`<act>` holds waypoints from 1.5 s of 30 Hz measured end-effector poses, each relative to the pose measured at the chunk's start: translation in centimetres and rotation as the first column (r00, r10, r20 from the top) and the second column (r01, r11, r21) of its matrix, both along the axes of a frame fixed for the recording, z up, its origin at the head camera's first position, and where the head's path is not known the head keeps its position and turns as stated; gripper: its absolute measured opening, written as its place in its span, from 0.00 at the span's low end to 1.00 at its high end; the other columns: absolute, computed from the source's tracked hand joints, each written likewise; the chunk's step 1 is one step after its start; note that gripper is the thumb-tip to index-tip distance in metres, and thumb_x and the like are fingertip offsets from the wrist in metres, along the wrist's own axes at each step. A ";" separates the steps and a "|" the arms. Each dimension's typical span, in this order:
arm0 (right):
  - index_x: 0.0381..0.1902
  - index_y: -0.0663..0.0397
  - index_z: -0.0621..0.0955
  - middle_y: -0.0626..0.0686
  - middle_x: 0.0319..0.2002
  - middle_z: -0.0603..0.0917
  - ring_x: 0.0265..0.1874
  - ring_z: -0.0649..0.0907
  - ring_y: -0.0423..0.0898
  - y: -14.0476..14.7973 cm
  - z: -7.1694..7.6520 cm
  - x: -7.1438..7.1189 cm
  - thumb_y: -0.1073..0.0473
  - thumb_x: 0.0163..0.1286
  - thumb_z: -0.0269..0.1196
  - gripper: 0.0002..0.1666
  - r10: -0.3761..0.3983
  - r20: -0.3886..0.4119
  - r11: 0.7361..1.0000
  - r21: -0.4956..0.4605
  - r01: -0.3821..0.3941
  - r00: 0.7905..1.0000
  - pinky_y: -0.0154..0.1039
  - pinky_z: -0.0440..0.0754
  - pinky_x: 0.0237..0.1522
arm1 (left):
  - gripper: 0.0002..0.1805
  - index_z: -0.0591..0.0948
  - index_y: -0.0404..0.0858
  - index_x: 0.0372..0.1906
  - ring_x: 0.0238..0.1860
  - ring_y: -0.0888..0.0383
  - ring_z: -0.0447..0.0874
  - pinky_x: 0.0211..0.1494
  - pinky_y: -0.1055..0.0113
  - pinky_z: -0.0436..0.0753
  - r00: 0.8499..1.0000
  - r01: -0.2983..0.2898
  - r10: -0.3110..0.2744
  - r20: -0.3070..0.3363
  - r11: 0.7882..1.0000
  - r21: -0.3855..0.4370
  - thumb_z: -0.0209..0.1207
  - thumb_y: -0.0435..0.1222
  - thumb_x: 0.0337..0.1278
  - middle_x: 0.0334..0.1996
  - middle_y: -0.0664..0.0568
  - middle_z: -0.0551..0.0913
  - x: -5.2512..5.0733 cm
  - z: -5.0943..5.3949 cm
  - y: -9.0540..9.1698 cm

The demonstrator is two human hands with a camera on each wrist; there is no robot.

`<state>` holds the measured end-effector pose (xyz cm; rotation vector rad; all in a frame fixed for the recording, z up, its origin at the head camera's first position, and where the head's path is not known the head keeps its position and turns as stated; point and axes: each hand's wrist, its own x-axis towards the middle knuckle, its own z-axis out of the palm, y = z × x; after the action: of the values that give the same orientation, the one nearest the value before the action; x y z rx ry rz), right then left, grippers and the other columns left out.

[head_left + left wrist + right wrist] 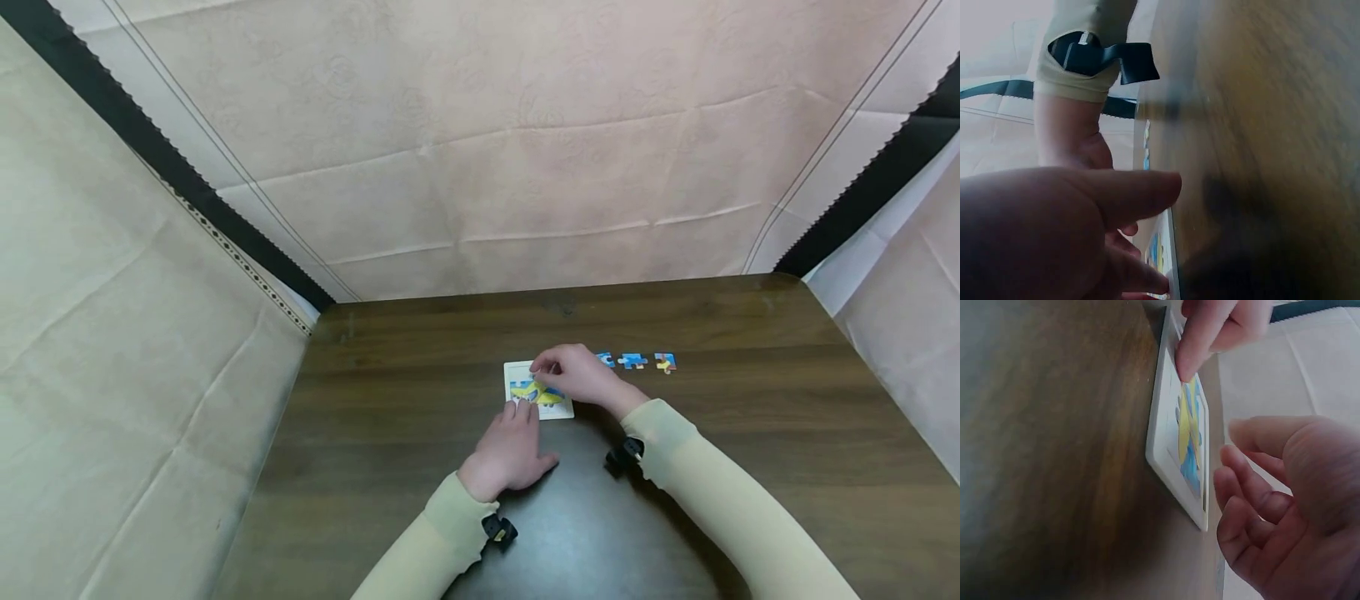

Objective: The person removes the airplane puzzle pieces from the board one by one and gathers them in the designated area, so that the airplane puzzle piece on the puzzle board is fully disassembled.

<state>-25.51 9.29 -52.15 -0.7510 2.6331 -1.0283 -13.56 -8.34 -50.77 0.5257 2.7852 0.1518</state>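
Showing yellow and blue, white-rimmed puzzle (1180,440), left fingers (522,410) extended onto it, right fingers (1235,528) loosely bent, empty.

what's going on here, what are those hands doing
A person is handling a small jigsaw board on a wooden table. The left hand touches its near side, while the right hand hovers above it with no piece visible in its grasp. A blue-and-yellow picture shows inside the white frame. Three loose pieces lie to the right.
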 end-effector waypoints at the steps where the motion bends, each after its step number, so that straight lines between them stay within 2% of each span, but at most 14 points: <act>1: 0.52 0.50 0.91 0.44 0.41 0.89 0.39 0.84 0.43 -0.3 0.0 -0.1 0.58 0.76 0.70 0.10 0.017 0.001 1.000 0.016 -0.017 1.000 0.47 0.86 0.48 | 0.48 0.67 0.31 0.78 0.63 0.49 0.69 0.70 0.58 0.75 1.000 0.001 -0.001 -0.003 1.000 0.006 0.62 0.62 0.71 0.67 0.44 0.72 0.0 0.0 0.0; 3: 0.52 0.49 0.91 0.45 0.43 0.89 0.41 0.85 0.43 -0.8 0.1 -0.4 0.58 0.76 0.71 0.10 0.049 0.004 0.997 0.056 -0.049 0.999 0.48 0.86 0.53 | 0.48 0.66 0.30 0.79 0.64 0.49 0.68 0.72 0.59 0.73 1.000 0.012 -0.012 0.003 1.000 -0.002 0.61 0.62 0.72 0.68 0.43 0.71 0.1 0.0 0.0; 6: 0.53 0.47 0.91 0.46 0.47 0.89 0.46 0.85 0.44 -1.4 0.4 -0.6 0.58 0.75 0.71 0.11 0.085 0.022 0.991 0.100 -0.087 0.996 0.49 0.85 0.58 | 0.51 0.62 0.30 0.82 0.74 0.47 0.62 0.78 0.57 0.67 0.999 0.017 -0.017 0.046 1.000 -0.002 0.60 0.62 0.72 0.76 0.41 0.65 0.2 -0.1 -0.1; 10: 0.54 0.48 0.91 0.47 0.49 0.88 0.48 0.85 0.46 -2.0 0.7 -0.9 0.58 0.75 0.71 0.12 0.126 0.033 0.983 0.130 -0.130 0.991 0.50 0.84 0.60 | 0.53 0.56 0.31 0.85 0.85 0.44 0.48 0.83 0.53 0.57 0.994 0.012 -0.012 0.104 1.000 0.006 0.59 0.62 0.73 0.84 0.39 0.53 0.3 -0.3 -0.3; 12: 0.53 0.48 0.91 0.47 0.48 0.88 0.47 0.85 0.45 -2.2 0.7 -1.1 0.58 0.76 0.71 0.11 0.134 0.034 0.980 0.143 -0.138 0.990 0.50 0.84 0.59 | 0.53 0.55 0.32 0.85 0.85 0.44 0.46 0.83 0.53 0.57 0.994 0.013 -0.013 0.107 1.000 0.005 0.59 0.63 0.74 0.85 0.39 0.51 0.3 -0.3 -0.3; 18: 0.52 0.44 0.90 0.42 0.39 0.87 0.39 0.83 0.42 -2.8 0.4 -1.5 0.54 0.74 0.73 0.10 0.135 0.062 0.976 0.164 -0.143 0.989 0.44 0.84 0.50 | 0.53 0.54 0.33 0.86 0.83 0.47 0.51 0.82 0.54 0.60 0.996 0.015 -0.011 0.092 0.999 -0.039 0.56 0.64 0.74 0.84 0.42 0.54 0.4 -0.5 -0.2; 23: 0.44 0.44 0.90 0.41 0.34 0.85 0.35 0.81 0.42 -3.2 0.3 -1.5 0.54 0.74 0.73 0.04 0.148 0.070 0.972 0.176 -0.158 0.986 0.42 0.83 0.45 | 0.53 0.57 0.33 0.85 0.82 0.47 0.52 0.79 0.53 0.63 0.997 0.013 -0.008 0.079 0.998 -0.061 0.58 0.65 0.73 0.83 0.41 0.56 0.6 0.0 0.1; 28: 0.42 0.45 0.89 0.41 0.34 0.84 0.34 0.81 0.42 -3.4 0.4 -1.5 0.55 0.74 0.73 0.02 0.157 0.065 0.967 0.190 -0.167 0.985 0.42 0.83 0.45 | 0.53 0.58 0.33 0.85 0.83 0.47 0.52 0.80 0.52 0.62 0.997 0.024 -0.018 0.076 0.997 -0.072 0.58 0.65 0.72 0.84 0.41 0.55 0.7 0.5 0.0; 33: 0.40 0.44 0.87 0.42 0.35 0.85 0.35 0.82 0.43 -3.4 0.7 -1.6 0.58 0.74 0.72 0.02 0.157 0.095 0.968 0.182 -0.173 0.983 0.43 0.83 0.46 | 0.53 0.57 0.32 0.85 0.84 0.46 0.50 0.82 0.52 0.59 0.996 0.035 -0.031 0.079 0.998 -0.048 0.59 0.64 0.73 0.85 0.40 0.53 0.6 0.2 -0.2; 38: 0.45 0.46 0.88 0.44 0.37 0.85 0.38 0.82 0.44 -3.6 1.1 -1.7 0.60 0.74 0.72 0.04 0.158 0.131 0.968 0.175 -0.180 0.979 0.44 0.83 0.50 | 0.54 0.56 0.31 0.85 0.85 0.45 0.48 0.84 0.54 0.55 0.996 0.035 -0.033 0.087 0.999 -0.032 0.59 0.63 0.72 0.85 0.39 0.52 0.7 0.1 -0.3; 41: 0.47 0.47 0.88 0.44 0.38 0.85 0.39 0.82 0.45 -3.7 1.2 -1.8 0.60 0.74 0.72 0.06 0.161 0.149 0.965 0.184 -0.187 0.976 0.44 0.83 0.52 | 0.54 0.56 0.31 0.85 0.84 0.46 0.51 0.83 0.56 0.57 0.996 0.043 -0.040 0.081 0.999 -0.031 0.59 0.63 0.73 0.84 0.40 0.54 0.6 0.3 -0.4; 45: 0.46 0.47 0.88 0.44 0.38 0.85 0.39 0.82 0.44 -3.9 1.4 -1.9 0.61 0.75 0.71 0.05 0.168 0.166 0.960 0.197 -0.200 0.972 0.44 0.83 0.51 | 0.53 0.59 0.31 0.83 0.77 0.49 0.60 0.80 0.58 0.62 0.997 0.056 -0.054 0.059 0.998 -0.023 0.60 0.63 0.72 0.78 0.41 0.62 0.3 0.4 -0.4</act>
<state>-27.37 5.44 -50.73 -0.8187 2.4426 -0.7092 -13.25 -8.77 -50.35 0.5821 2.7097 0.1182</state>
